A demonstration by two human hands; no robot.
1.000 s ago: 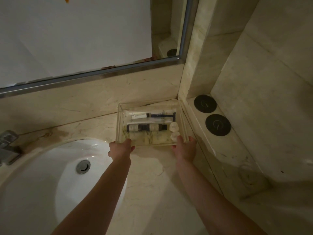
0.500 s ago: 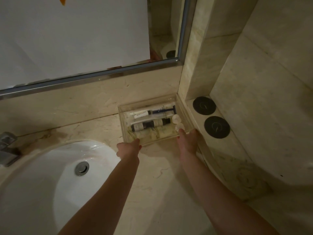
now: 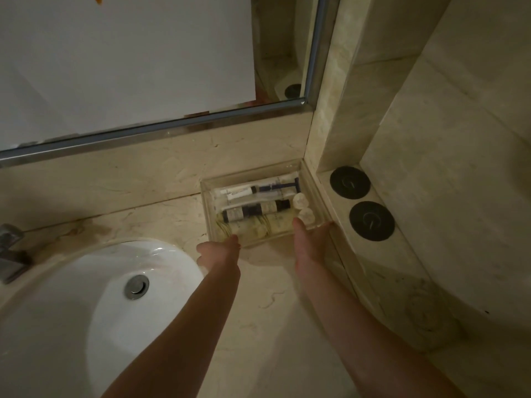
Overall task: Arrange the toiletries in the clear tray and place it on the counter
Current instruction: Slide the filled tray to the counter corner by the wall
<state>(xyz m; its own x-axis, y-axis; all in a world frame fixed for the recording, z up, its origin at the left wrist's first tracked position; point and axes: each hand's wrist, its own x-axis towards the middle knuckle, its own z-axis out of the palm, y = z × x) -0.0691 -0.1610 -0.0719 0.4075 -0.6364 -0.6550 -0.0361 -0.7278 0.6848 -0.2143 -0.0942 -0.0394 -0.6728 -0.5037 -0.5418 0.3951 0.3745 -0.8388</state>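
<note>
The clear tray [image 3: 207, 208] sits on the marble counter [image 3: 267, 326], tucked into the back right corner against the wall. Inside lie a white tube [image 3: 238, 193], a blue razor [image 3: 283, 185], a dark bottle [image 3: 255, 209], yellowish bottles [image 3: 258, 228] along the front, and two small white caps [image 3: 300, 200]. My left hand [image 3: 219, 252] touches the tray's near left corner with its fingertips. My right hand [image 3: 311, 242] lies with straight fingers against the near right corner. Neither hand grips the tray.
A white sink [image 3: 71, 311] with a metal drain [image 3: 136, 287] fills the left, and a faucet [image 3: 10, 251] stands at the far left edge. Two black round discs [image 3: 350, 182] lie on the raised ledge right of the tray. The mirror [image 3: 129, 67] hangs above.
The tray slid away from me into the back corner. Both hands, which held its near corners, have loosened; my right fingers have straightened along the edge.
</note>
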